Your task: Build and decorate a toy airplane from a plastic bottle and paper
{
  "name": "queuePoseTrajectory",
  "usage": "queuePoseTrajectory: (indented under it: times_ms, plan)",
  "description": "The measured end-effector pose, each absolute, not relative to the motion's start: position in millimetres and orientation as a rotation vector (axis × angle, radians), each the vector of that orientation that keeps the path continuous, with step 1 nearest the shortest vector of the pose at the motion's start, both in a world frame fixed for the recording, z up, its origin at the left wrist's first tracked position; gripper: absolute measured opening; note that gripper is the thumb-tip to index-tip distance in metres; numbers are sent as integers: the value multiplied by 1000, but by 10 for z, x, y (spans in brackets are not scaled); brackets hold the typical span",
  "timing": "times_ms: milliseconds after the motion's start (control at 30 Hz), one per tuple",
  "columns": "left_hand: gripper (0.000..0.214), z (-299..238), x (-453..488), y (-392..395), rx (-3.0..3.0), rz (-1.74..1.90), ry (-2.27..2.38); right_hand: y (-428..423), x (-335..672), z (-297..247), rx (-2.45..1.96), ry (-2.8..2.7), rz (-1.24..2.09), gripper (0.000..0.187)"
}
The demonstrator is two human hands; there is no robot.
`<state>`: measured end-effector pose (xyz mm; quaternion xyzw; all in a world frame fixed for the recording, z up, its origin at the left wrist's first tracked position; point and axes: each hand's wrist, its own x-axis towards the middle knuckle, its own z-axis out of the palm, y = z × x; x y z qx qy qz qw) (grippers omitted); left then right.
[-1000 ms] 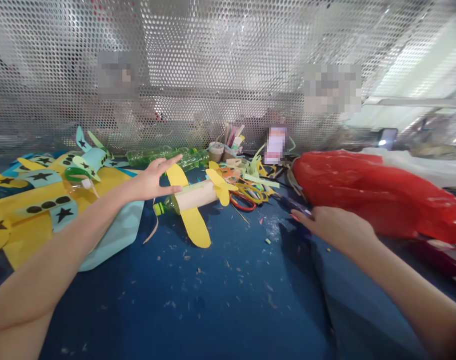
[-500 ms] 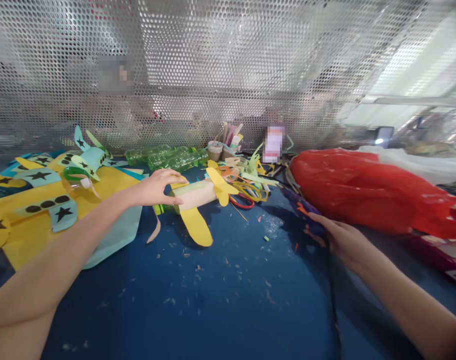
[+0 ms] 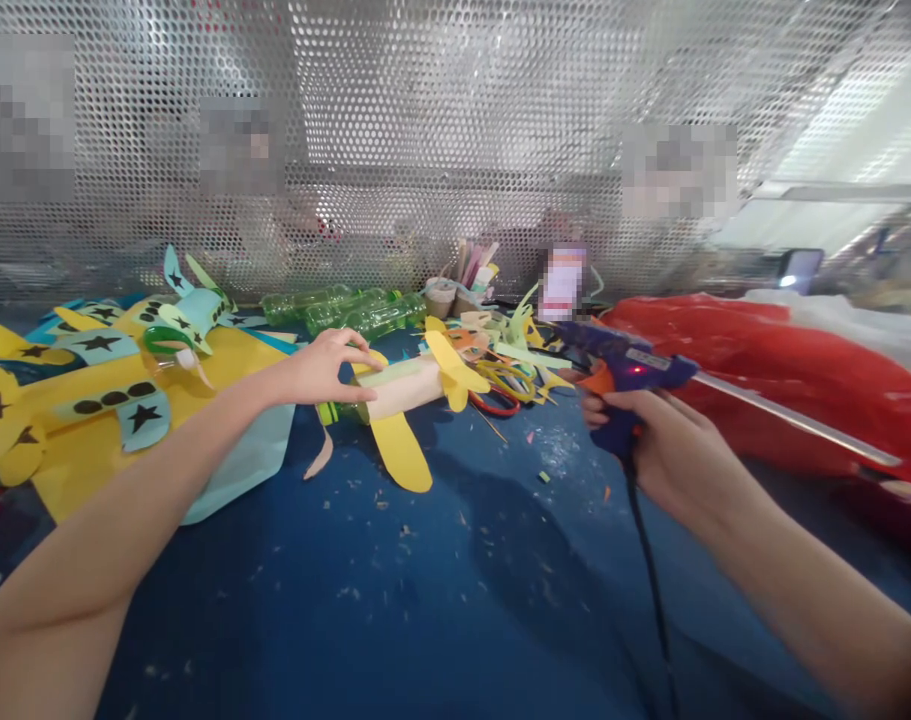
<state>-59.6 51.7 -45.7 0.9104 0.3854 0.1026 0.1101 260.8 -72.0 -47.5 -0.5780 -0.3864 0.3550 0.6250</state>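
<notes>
"Looking through the head view, where did you find the toy plane (image 3: 406, 390)?"

"It lay on the blue table (image 3: 395, 620). The left hand (image 3: 324, 368) was at its capped end, making a narrow arch over it and touching it."

"And the right hand (image 3: 672, 440), what did it have?"

"It was wrapped around the glue gun (image 3: 620, 365), to the right of the toy plane and well apart from it. The clear glue stick (image 3: 792, 415) came out at the back, away from the toy plane."

"How did the long axes stand?"

"The toy plane ran from left to right, slightly slanted, with its crossed yellow pieces (image 3: 455, 372) on the glue gun's side. The glue gun pointed also leftward, but beyond the toy plane, not directly at it. Therefore the left hand was the nearer one."
</notes>
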Motion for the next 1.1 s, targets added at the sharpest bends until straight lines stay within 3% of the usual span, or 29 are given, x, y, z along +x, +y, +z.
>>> queuePoseTrajectory:
  times_ms: [133,433,733,1100]
  plan:
    - [44,-383,-582,481,2683,300,1130,-700,2338,-474,-1271,-1056,995,25]
    - [34,-327,-597,469,2718,336,988,-677,1881,-578,-1495,-1782,843,30]
    - [29,-355,-618,484,2733,385,938,-635,1751,-539,-1358,-1999,657,27]
    - [27,-347,-626,494,2717,387,883,-557,1634,-613,-1434,-2068,674,30]
